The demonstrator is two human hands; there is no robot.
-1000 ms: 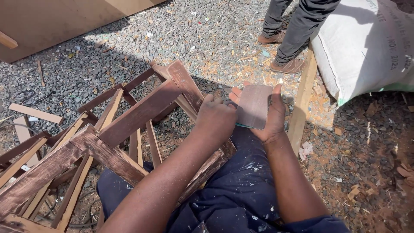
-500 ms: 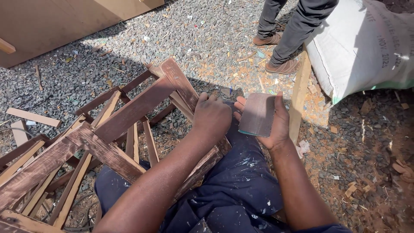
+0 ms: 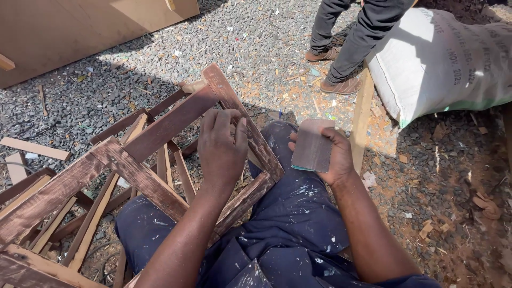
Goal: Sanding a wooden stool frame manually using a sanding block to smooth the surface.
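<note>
Holding: right hand (image 3: 333, 154) closed on a sandpaper (image 3: 312, 145) sheet, thumb across its right edge, fingers behind, brown face up.
Bracing: left hand (image 3: 221, 144) palm-down on a slanted rail of the frame (image 3: 160, 130), fingers bent over the far edge; hard to tell from this angle whether clamped round the rail or merely laid on it.
Frame place: tipped on its side, near corner resting on the lap (image 3: 298, 213), far end out to the left over the gravel (image 3: 256, 42).
Frame look: dark brown stain, streaky and scuffed on the broad rails; thinner inner slats paler, nearly bare wood; joints at right angles, corner by the knee intact.
Step, as judged: a pause in rubbing down the wood, sandpaper lifted off and apart from the frame, left hand steadying or feeling the rail.
Next move calls for: sandpaper brought flat onto a rail, strokes along the grain, left hand firm so the frame does not rock on the lap.
Sandpaper look: oblong, slightly curled, thin green edge at the bottom.
Lap: dark blue trousers, flecked with white paint.
Nearby right: pale plank (image 3: 360, 117) lying on the ground, white sack (image 3: 442, 58) beyond it.
Nearby top: another person's legs (image 3: 346, 37) in dark trousers and brown shoes, well apart from both hands.
Ground: grey gravel strewn with wood chips and offcuts.
</note>
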